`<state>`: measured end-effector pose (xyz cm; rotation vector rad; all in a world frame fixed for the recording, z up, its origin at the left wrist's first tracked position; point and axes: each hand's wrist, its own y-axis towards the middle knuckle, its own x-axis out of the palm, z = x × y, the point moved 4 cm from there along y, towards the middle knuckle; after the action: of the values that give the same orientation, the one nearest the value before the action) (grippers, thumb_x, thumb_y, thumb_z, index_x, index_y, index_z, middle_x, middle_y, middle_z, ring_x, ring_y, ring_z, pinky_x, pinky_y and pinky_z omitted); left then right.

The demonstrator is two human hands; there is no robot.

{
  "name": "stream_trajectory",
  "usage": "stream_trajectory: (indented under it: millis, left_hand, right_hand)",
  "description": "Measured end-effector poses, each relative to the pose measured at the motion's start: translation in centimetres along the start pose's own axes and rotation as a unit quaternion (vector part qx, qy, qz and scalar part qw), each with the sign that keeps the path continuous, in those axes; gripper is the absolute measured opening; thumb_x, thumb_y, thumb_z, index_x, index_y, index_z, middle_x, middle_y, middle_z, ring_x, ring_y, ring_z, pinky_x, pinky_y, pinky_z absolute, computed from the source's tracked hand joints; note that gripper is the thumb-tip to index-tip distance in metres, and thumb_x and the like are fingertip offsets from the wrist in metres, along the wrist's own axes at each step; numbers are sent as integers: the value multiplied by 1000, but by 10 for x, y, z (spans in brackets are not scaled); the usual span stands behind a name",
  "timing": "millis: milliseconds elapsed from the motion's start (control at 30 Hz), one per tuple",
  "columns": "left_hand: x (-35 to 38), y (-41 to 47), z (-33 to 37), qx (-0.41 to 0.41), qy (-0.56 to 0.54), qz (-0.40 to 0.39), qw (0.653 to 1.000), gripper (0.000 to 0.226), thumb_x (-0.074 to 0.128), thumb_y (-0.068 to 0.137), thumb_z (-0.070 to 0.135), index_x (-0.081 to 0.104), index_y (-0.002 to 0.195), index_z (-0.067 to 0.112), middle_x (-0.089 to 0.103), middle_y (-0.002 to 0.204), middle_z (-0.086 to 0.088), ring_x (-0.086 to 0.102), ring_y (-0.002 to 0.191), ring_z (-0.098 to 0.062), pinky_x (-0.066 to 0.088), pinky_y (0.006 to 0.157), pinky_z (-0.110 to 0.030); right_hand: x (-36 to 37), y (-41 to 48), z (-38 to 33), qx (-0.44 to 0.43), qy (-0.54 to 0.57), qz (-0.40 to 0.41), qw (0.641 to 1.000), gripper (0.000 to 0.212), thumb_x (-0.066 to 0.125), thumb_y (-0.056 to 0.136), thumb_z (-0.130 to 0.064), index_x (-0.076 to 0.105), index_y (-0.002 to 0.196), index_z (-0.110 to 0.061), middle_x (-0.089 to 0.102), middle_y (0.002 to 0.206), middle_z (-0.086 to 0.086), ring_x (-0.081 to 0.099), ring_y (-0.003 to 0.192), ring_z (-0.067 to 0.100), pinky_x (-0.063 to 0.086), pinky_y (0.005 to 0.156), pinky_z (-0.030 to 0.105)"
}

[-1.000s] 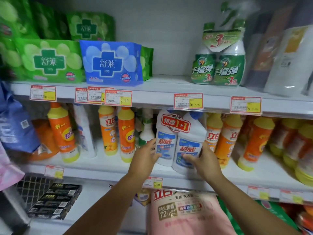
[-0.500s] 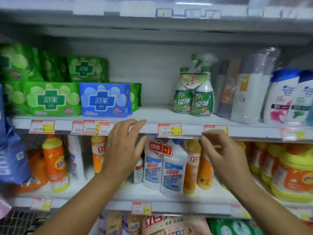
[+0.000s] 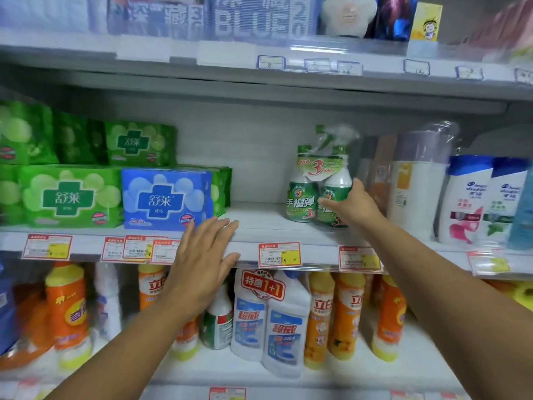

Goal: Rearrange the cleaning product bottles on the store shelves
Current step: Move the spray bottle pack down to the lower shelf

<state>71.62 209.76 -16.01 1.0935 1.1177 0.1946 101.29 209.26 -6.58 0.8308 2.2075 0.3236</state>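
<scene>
A twin pack of green-and-white spray bottles (image 3: pixel 305 194) wrapped in clear film stands on the middle shelf (image 3: pixel 259 223). My right hand (image 3: pixel 350 204) grips the right bottle of that pack, thumb on its front and fingers round its side. My left hand (image 3: pixel 202 264) hovers in front of the shelf edge with fingers straight and spread, holding nothing. On the lower shelf a white twin pack of cleaner bottles (image 3: pixel 268 319) stands among orange bottles (image 3: pixel 320 316), with a small green-and-white bottle (image 3: pixel 217 321) to its left.
Green packs (image 3: pixel 69 194) and a blue pack (image 3: pixel 167 197) fill the left of the middle shelf. Shampoo bottles (image 3: pixel 467 200) and tall wrapped bottles (image 3: pixel 415 180) crowd the right. Price tags (image 3: pixel 279 254) line the shelf edge. Bare shelf lies between the blue pack and the spray bottles.
The view tilted up from the lower shelf. My right hand rose from the white cleaner pack and took hold of the green spray pack. My left hand rose to the middle shelf edge.
</scene>
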Motion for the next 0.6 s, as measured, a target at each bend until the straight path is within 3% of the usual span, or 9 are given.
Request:
stream_trajectory:
  millis: [67,233,333,467,600]
  left_hand:
    - [1,-1,-1,1,-1,1,1000,53,25,93,47,27,141,26,39,142,2,26,135,-15,1,116,-37]
    - [-2,-1,1,-2,6,-2,1000,55,23,93,48,28,142,24,38,143,1,25,137,-16,1,117,-39]
    - [-4,-1,3,-6,1,-16,1000,57,21,93,50,23,144,26,31,149,3,16,141,-14,-3,117,-37]
    - [-11,1,3,-12,-46,-36,998,58,35,94,47,16,146,30,19,155,7,-3,142,-4,-10,115,-31]
    - [-37,-7,9,-37,-127,-15,991,73,41,86,59,12,147,30,13,155,10,-2,138,3,1,115,-25]
  right_hand:
    - [3,6,0,29,-33,17,999,83,77,72,-45,34,132,-8,56,125,14,59,107,33,50,86,46]
    - [1,-5,-10,-9,-39,52,998,73,83,65,-42,43,118,-10,62,113,11,62,98,32,52,81,46]
    - [-8,-25,-21,-104,-9,83,991,66,83,64,-39,47,116,-19,64,109,2,61,91,23,51,74,37]
    - [-36,-59,-47,-195,73,98,973,61,83,63,-40,38,104,-42,56,94,-18,57,85,9,46,69,29]
    - [-52,-108,-62,-241,122,62,961,67,84,63,-40,44,116,-45,55,97,-30,57,91,-9,44,70,10]
